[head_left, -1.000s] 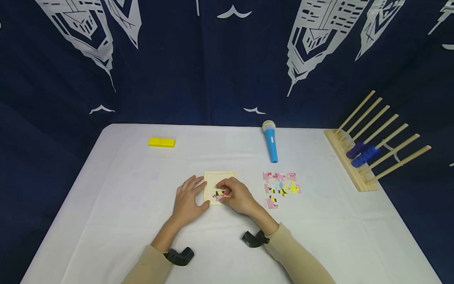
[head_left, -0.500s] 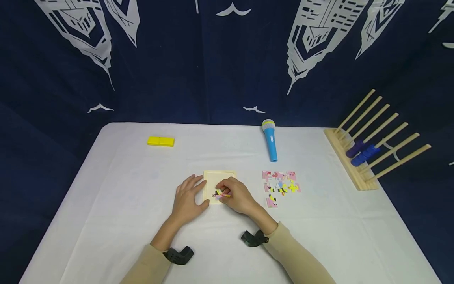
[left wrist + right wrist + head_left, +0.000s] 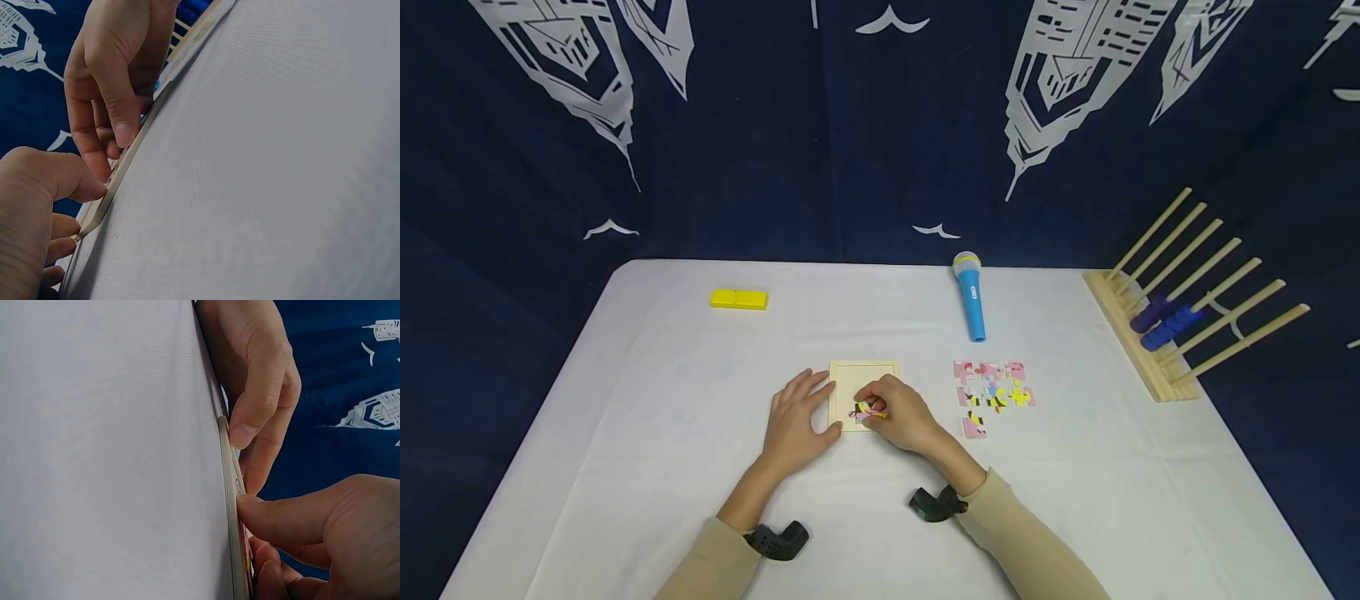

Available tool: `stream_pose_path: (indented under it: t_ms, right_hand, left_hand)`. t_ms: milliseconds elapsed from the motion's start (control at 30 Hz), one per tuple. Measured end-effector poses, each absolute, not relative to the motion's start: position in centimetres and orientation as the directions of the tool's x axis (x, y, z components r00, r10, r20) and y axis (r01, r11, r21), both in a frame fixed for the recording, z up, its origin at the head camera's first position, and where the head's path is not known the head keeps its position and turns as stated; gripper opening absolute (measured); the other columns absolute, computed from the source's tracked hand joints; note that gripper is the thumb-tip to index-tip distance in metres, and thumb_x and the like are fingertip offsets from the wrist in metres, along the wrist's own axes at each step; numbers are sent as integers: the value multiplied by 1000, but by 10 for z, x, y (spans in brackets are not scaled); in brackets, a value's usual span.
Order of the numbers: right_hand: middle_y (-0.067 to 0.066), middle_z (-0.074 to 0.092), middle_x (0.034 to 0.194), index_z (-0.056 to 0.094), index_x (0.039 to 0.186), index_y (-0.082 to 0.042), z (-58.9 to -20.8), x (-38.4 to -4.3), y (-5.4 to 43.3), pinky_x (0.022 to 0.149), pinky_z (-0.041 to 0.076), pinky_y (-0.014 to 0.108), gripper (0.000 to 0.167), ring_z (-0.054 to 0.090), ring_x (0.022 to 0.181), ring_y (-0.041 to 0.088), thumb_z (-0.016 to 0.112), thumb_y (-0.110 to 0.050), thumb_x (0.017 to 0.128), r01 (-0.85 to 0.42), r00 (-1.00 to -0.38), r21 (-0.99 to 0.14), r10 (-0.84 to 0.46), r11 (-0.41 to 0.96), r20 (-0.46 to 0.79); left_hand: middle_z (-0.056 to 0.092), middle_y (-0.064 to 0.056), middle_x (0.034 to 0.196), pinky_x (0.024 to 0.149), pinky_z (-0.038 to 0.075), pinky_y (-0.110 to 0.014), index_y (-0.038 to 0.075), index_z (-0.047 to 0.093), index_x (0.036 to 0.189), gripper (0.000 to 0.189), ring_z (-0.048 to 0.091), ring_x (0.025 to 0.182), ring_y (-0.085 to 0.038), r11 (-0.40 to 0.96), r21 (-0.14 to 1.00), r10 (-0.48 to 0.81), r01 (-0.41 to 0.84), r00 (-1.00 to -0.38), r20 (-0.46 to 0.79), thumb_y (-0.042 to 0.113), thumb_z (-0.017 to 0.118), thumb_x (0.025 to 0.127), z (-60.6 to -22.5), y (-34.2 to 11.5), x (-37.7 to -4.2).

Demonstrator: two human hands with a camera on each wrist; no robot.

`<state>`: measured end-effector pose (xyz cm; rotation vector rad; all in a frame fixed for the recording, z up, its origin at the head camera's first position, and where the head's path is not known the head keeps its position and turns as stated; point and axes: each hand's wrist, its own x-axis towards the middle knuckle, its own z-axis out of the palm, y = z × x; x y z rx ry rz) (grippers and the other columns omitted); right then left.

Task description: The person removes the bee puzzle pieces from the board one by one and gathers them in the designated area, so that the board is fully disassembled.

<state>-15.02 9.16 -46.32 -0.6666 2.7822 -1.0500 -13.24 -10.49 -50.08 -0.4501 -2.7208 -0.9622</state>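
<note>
A shallow pale wooden puzzle tray (image 3: 844, 377) lies mid-table. My left hand (image 3: 793, 425) holds it by the left side, fingers along that edge and thumb at the near corner. Over the tray's near part, my right hand (image 3: 901, 414) has its thumb and curled fingers on a small puzzle piece (image 3: 879, 412), partly hidden beneath them. Pink, black and yellow print shows beside the fingertips. Both wrist views catch the tray edge-on: the left thumb (image 3: 87, 184) is at its rim, and the right thumb (image 3: 262, 515) reaches over it.
Loose jigsaw pieces (image 3: 976, 428) lie in rows right of the tray. Behind are a blue toy microphone (image 3: 973, 304) and a yellow block (image 3: 739, 299). A wooden peg rack (image 3: 1138, 358) with blue and purple rings stands at the table's right edge.
</note>
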Motion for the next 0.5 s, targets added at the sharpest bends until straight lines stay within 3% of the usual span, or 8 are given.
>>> stream_pose_path:
  t_ms: [500]
  right_hand:
    - [-1, 54, 84, 70, 97, -11, -463, -149, 92, 67, 38, 19, 22, 49, 75, 9, 77, -4, 78, -357, -907, -639, -417, 681, 62]
  left_hand:
    - [54, -11, 142, 105, 33, -53, 0, 63, 127, 58, 38, 139, -34, 737, 576, 211, 355, -929, 303, 20, 76, 74, -502, -104, -133]
